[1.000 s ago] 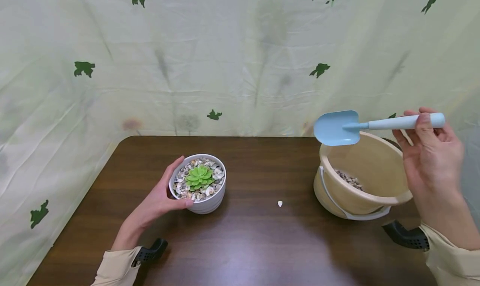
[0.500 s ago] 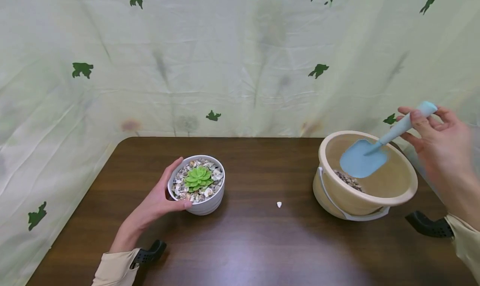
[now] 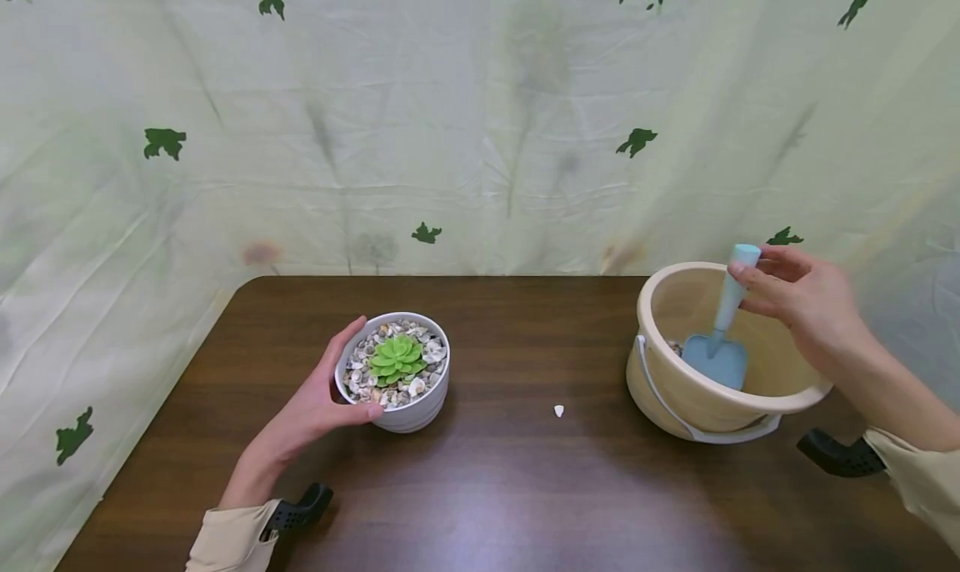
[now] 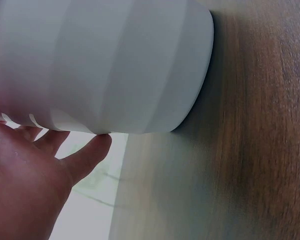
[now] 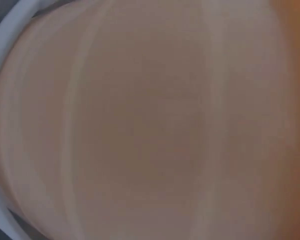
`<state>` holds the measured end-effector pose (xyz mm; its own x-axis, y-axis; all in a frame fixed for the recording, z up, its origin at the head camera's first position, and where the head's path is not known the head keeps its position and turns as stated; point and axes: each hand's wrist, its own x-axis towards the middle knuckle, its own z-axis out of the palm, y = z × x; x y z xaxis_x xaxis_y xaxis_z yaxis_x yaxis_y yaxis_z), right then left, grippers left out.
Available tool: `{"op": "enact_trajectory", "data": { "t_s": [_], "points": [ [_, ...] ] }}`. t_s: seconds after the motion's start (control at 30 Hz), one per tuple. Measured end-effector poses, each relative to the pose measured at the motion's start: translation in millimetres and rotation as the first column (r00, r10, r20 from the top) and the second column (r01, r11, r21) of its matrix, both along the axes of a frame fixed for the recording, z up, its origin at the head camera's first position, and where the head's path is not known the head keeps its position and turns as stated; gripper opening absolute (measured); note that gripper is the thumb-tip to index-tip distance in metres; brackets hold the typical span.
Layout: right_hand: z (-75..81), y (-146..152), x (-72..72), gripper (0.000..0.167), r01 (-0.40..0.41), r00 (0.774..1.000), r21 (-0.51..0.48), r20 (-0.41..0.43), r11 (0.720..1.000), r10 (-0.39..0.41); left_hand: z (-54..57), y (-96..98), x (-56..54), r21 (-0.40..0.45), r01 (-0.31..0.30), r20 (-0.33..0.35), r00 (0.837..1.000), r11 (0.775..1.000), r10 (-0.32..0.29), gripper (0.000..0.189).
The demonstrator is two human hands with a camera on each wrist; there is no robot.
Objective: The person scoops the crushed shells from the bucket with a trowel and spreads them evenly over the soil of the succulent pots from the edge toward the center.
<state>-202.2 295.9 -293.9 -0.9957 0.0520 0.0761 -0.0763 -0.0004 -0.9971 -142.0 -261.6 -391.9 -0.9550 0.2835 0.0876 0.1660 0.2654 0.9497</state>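
My left hand (image 3: 318,401) holds a white flowerpot (image 3: 422,412), thumb over the near rim and fingers along its left side. Pebbles and shells (image 3: 434,352) surround a green succulent (image 3: 397,358) in the pot. In the left wrist view, the ribbed pot (image 4: 115,60) stands on the table with my fingertips against it. At the right, my right hand (image 3: 806,295) grips the handle end of a light blue trowel (image 3: 726,305). The trowel's blade points down inside a beige bucket (image 3: 671,393), partly covering the gravel there. The bucket's wall (image 5: 140,120) fills the right wrist view.
A small white stone (image 3: 558,410) lies on the brown wooden table (image 3: 517,338) between pot and bucket. The bucket's grey handle (image 3: 663,401) hangs down its near side. A pale leaf-patterned curtain (image 3: 480,122) hangs behind the table.
My right hand has moved left and down, swinging the trowel from level above the bucket to upright with its blade inside. The left hand and pot stay put.
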Motion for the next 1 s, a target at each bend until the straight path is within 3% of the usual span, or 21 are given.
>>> {"op": "enact_trajectory", "data": {
  "t_s": [0.2, 0.33, 0.47, 0.63, 0.77, 1.0],
  "points": [
    [-9.5, 0, -7.7, 0.026, -0.036, 0.997, 0.258, 0.082, 0.966, 0.015, 0.0, 0.2, 0.5, -0.005, -0.005, 0.011, 1.0, 1.0, 0.005, 0.102],
    [-13.8, -2, -13.4, 0.045, -0.112, 0.987, 0.37, 0.148, 0.922, 0.06, -0.1, 0.4, 0.7, -0.02, -0.011, 0.014, 1.0, 1.0, 0.011, 0.101],
    [-16.2, -3, -17.9, 0.057, -0.174, 0.974, 0.369, 0.201, 0.913, 0.105, -0.3, 0.8, 0.7, -0.005, -0.006, 0.011, 1.0, 1.0, 0.006, 0.102],
    [-17.8, 1, -22.6, 0.052, -0.232, 0.945, 0.248, 0.286, 0.941, 0.158, 0.0, 1.1, 1.1, 0.01, -0.002, 0.012, 1.0, 1.0, 0.002, 0.101],
    [-18.8, 3, -24.4, 0.061, -0.276, 0.924, 0.201, 0.326, 0.94, 0.202, 0.1, 0.8, 1.2, 0.01, -0.005, 0.011, 1.0, 1.0, 0.004, 0.101],
    [-18.0, 3, -22.4, 0.066, -0.277, 0.928, 0.242, 0.32, 0.93, 0.193, 0.0, 0.9, 1.0, 0.012, -0.003, 0.0, 1.0, 1.0, 0.003, 0.101]
  ]
}}
